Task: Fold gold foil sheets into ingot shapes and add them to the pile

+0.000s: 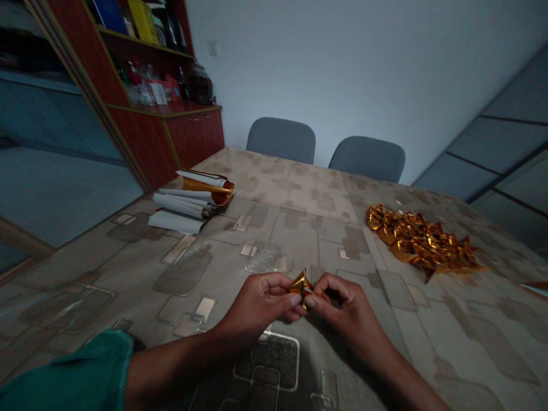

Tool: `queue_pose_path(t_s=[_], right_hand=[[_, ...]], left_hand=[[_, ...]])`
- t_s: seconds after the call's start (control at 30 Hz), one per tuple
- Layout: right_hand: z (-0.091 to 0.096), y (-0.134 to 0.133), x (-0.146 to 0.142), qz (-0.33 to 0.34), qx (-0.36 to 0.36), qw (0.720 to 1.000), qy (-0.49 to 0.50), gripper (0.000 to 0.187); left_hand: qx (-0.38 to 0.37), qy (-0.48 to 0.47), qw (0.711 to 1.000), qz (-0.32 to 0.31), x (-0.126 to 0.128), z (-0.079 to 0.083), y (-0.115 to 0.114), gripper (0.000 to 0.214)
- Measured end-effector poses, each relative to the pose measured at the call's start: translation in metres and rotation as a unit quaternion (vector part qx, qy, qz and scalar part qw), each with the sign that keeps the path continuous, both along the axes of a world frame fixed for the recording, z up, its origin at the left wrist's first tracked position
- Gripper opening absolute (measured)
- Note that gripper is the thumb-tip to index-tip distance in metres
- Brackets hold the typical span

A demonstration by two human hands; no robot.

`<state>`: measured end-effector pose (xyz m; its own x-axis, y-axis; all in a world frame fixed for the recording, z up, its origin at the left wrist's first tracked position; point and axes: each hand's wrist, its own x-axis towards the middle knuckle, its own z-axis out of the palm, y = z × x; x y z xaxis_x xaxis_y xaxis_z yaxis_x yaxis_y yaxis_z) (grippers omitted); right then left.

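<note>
A small folded piece of shiny gold paper (301,282) is held above the near middle of the table, its pointed tip upward. My left hand (268,297) pinches its left side between thumb and fingers. From the right, my right hand (340,302) grips the other side, thumb pressed against the lower edge. The fingers cover the lower part of the fold. Over to the right lies a heap of similar folded gold paper pieces (422,237). Rolled and curled sheets (188,200), pale on one side and gold on the other, rest at the table's left.
The table (274,228) wears a patterned beige cover. Two grey chairs (280,140) stand at its far side by the wall. A reddish wooden cabinet (171,134) with bottles and bags is at back left. Another bit of paper (536,288) lies near the right edge.
</note>
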<state>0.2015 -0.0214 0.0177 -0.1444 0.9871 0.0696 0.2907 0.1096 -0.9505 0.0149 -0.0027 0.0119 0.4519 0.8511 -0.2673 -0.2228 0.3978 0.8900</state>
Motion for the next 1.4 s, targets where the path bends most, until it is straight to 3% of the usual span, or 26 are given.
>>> queue_pose_path(t_s=[0.53, 0.8, 1.0, 1.2, 1.4], right_hand=[[0.006, -0.001, 0.002, 0.029, 0.097, 0.988, -0.121, 0.032], [0.005, -0.002, 0.001, 0.043, 0.098, 0.985, -0.134, 0.034], [0.017, -0.003, 0.006, 0.093, 0.045, 0.993, -0.061, 0.02], [0.016, 0.0, 0.002, 0.066, 0.087, 0.986, -0.129, 0.022], [0.013, 0.0, -0.001, 0.068, 0.097, 0.985, -0.129, 0.022]], left_hand=[[-0.007, 0.022, 1.0, -0.004, 0.0, 0.001, -0.002, 0.034], [-0.029, 0.013, 0.999, -0.012, 0.001, -0.001, -0.002, 0.039], [-0.073, 0.019, 0.997, 0.014, 0.001, -0.001, -0.001, 0.041], [-0.083, 0.016, 0.996, 0.01, 0.001, -0.003, -0.002, 0.044], [-0.079, 0.024, 0.997, 0.01, 0.001, -0.004, -0.002, 0.046]])
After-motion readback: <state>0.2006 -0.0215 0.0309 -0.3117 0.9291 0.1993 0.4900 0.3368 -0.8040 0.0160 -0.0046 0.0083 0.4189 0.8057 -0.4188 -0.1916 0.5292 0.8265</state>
